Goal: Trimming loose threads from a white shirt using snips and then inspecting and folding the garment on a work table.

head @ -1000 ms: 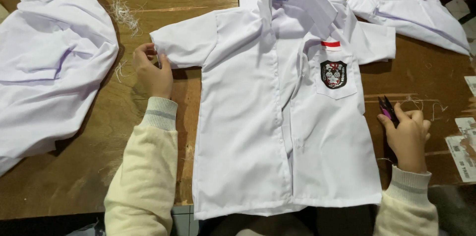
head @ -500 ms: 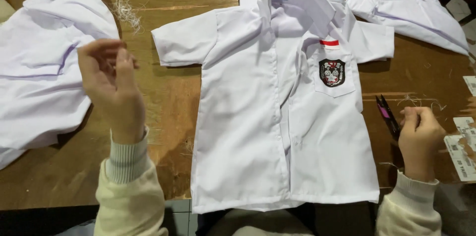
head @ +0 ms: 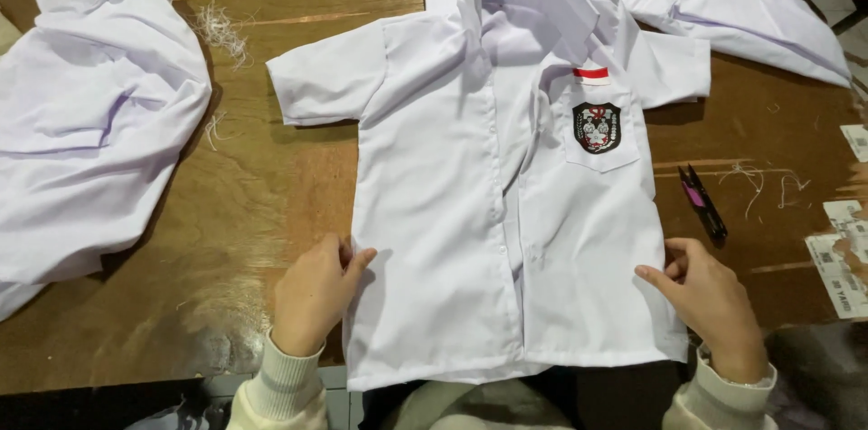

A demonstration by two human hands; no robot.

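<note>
Wooden table (head: 271, 213), worn and scuffed, takes up the whole view; loose thread scraps (head: 220, 29) lie near its far left.

White short-sleeved shirt (head: 470, 213) lies flat at centre, front up, buttoned, collar away from the person, sleeves spread out. Laid out like this, both side seams are within reach.

Heap of white garments (head: 90, 113) bunched at left, well apart from the shirt; another white garment (head: 741, 14) crumpled at far right.

Left hand (head: 316, 290) rests at the shirt's lower left edge, fingers touching the fabric, not clenched; a pinch cannot be told. Right hand (head: 710, 299) sits at the lower right edge, thumb and forefinger on the hem side, open otherwise.

Chest pocket with dark badge (head: 597, 127).

Small black thread snips (head: 703, 202) lie on the table just beside the right seam, near the right hand, unheld
</note>
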